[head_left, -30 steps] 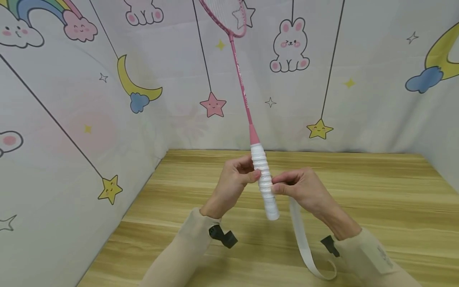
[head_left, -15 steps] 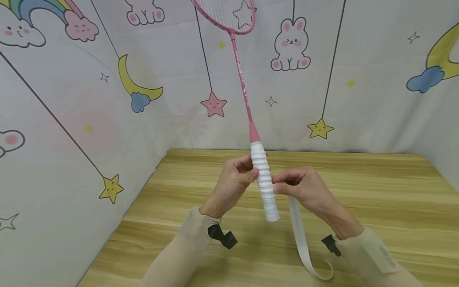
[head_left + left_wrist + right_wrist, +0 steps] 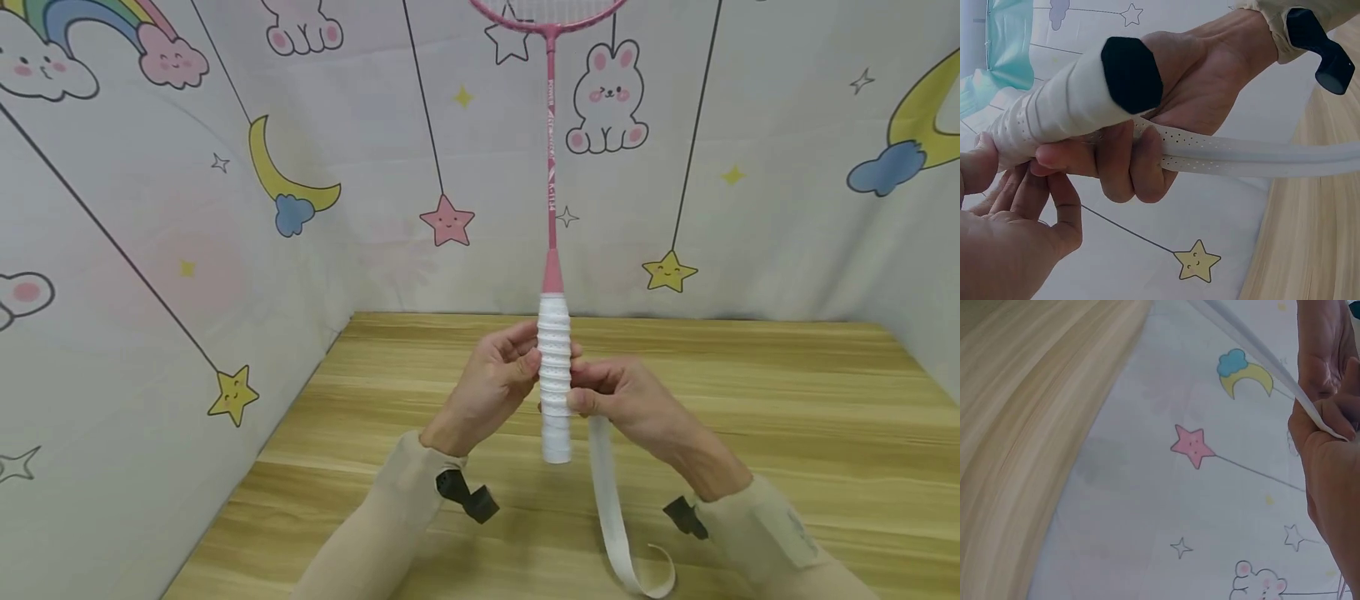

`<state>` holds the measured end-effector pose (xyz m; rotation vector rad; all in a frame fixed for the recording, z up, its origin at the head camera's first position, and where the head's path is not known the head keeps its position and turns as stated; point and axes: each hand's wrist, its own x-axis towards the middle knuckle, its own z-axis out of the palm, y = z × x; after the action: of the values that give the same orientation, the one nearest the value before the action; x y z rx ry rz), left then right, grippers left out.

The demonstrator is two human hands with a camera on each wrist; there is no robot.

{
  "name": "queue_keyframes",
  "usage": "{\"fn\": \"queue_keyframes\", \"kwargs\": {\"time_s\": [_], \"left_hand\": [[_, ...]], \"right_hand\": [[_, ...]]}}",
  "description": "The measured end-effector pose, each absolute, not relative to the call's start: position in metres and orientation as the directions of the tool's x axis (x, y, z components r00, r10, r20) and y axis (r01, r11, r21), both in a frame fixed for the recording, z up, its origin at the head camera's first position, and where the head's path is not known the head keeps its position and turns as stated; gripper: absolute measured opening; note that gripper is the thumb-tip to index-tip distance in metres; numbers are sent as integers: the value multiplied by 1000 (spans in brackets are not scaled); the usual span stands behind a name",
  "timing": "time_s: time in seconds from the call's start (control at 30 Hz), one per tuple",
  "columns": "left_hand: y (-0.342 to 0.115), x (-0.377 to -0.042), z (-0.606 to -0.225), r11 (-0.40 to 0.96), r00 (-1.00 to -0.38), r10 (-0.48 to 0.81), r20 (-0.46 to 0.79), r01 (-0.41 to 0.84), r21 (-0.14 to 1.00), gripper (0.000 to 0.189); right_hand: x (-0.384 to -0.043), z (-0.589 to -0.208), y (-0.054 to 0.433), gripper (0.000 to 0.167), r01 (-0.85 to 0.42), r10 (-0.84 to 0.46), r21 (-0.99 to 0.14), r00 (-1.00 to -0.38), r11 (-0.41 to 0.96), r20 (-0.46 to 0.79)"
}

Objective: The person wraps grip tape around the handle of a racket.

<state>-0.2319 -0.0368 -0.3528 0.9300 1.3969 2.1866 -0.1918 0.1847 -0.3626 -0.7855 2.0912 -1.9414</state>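
Note:
A pink badminton racket (image 3: 552,150) stands nearly upright over the table, its head cut off by the frame's top. White overgrip tape with tiny holes covers the handle (image 3: 556,358) in overlapping ridges, smoother near the butt. My left hand (image 3: 487,375) holds the handle between thumb and fingers from the left. On the other side, my right hand (image 3: 637,408) pinches the tape close against the handle. From under its fingers a loose tail of overgrip tape (image 3: 609,500) hangs down and curls at its end. In the left wrist view the dark butt cap (image 3: 1133,76) faces the camera.
The wood-grain table (image 3: 810,417) spreads beneath both hands. Behind it hangs a white cloth backdrop (image 3: 375,150) printed with stars, moons and rabbits. Each sleeve carries a dark wrist camera, such as the left wrist camera (image 3: 467,496). Teal fabric (image 3: 1013,56) shows in the left wrist view.
The racket has swung from leaning left to nearly upright and turned, so its head shows wider. My right hand and the tape tail have shifted slightly left.

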Motion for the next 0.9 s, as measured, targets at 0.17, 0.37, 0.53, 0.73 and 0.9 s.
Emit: {"fn": "queue_keyframes", "kwargs": {"time_s": [0.17,0.37,0.53,0.73,0.9], "left_hand": [[-34,-228,-349,-379,-744,591,312,85,921,54],[-26,-225,-347,-22,-847,431,312,335,942,59],[-24,-226,-347,-45,-898,358,257,258,965,52],[-26,-227,-348,-166,-885,379,271,223,961,48],[-27,-227,-350,-254,-867,395,304,215,943,79]], "right_hand": [[-191,-361,182,43,-279,-411,-958,-883,70,227],[-190,-359,178,29,-270,-314,-938,-929,218,195],[-190,-359,177,28,-270,-285,-932,-938,243,198],[-190,-358,179,28,-273,-284,-934,-937,230,204],[-189,-358,180,28,-244,-248,-946,-950,214,190]]}}
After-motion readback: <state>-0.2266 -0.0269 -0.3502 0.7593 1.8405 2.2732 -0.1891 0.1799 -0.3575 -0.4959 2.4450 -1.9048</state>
